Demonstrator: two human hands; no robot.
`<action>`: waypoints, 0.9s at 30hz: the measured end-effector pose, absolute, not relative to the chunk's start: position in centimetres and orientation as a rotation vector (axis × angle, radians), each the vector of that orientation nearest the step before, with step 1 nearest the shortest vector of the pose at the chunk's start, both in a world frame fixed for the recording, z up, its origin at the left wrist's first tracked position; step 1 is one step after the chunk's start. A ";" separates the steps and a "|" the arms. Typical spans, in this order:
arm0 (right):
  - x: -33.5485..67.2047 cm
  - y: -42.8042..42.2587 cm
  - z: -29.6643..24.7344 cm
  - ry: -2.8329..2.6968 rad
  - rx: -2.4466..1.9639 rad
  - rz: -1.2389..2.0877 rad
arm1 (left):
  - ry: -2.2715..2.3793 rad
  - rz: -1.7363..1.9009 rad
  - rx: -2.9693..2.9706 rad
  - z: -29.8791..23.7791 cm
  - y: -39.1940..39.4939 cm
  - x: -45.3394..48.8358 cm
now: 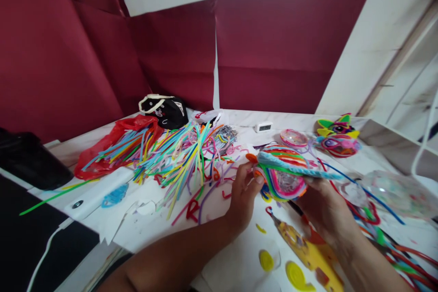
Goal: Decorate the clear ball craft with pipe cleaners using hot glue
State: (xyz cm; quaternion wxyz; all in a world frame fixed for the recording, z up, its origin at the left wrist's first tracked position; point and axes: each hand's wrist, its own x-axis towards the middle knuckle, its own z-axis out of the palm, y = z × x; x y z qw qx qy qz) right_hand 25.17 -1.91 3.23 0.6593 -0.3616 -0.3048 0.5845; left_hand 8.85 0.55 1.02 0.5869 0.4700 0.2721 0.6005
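Note:
Between both hands, above the white table (164,232), is a rounded craft piece (282,164) covered in rows of coloured pipe cleaners, with a see-through part inside a pink and green outline. My left hand (244,191) pinches its left end near a small orange bit. On the right side, my right hand (323,205) grips it from below, its fingers partly hidden behind the piece. A light blue pipe cleaner (318,173) runs along the top and sticks out to the right over that hand. Yellow coils (297,276) lie on the table below the hands.
A large heap of pipe cleaners (178,150) spreads at the left beside a red plastic bag (99,150). Behind are a black bag (167,112) and a small digital display (263,127). At right lie finished-looking colourful pieces (340,143), clear plastic (393,191) and more pipe cleaners.

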 end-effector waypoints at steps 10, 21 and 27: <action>25.0 -2.1 3.7 -0.698 -0.814 1.295 | 0.634 1.411 1.065 1.3 0.5 9.0; 25.0 -2.0 3.4 -0.694 -0.821 1.304 | 0.691 1.404 1.046 1.1 0.5 9.0; 25.0 -2.0 3.4 -0.713 -0.819 1.303 | 0.699 1.405 1.082 1.1 0.5 9.0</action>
